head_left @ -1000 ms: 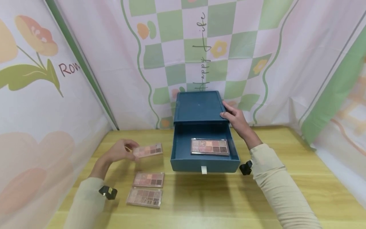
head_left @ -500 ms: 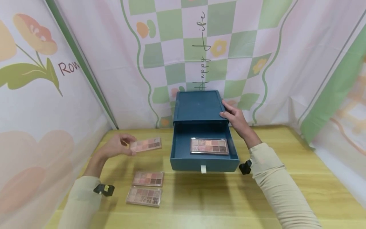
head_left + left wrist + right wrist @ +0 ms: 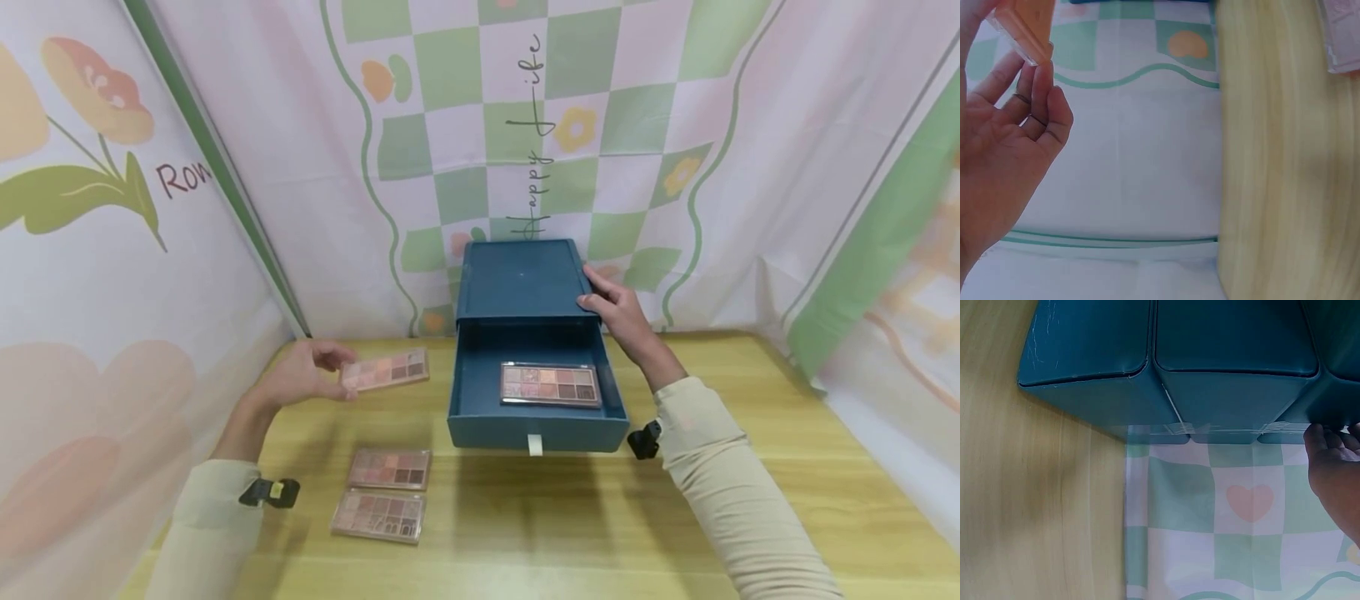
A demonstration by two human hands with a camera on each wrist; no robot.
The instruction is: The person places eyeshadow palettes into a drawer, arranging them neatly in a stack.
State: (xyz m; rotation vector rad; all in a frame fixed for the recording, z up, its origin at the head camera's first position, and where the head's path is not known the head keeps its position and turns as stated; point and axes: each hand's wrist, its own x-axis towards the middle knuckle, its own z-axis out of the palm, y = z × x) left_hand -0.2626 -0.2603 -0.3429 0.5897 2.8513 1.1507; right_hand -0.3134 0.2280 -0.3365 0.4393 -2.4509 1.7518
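Note:
My left hand pinches one end of an eyeshadow palette between thumb and fingers, raised over the table left of a dark blue drawer unit. The left wrist view shows this palette tilted, with the fingertips under its edge. The unit's top drawer is pulled out, and another eyeshadow palette lies in it, toward the right. My right hand rests against the unit's right side, thumb at the top edge; in the right wrist view its fingertips touch the blue wall.
Two more eyeshadow palettes, an upper one and a lower one, lie on the wooden table at front left. The unit has stacked tiers in the right wrist view. A patterned curtain hangs close behind.
The left hand has carried its palette up and away from the two on the table, toward the back. The right hand and the drawer have stayed in place.

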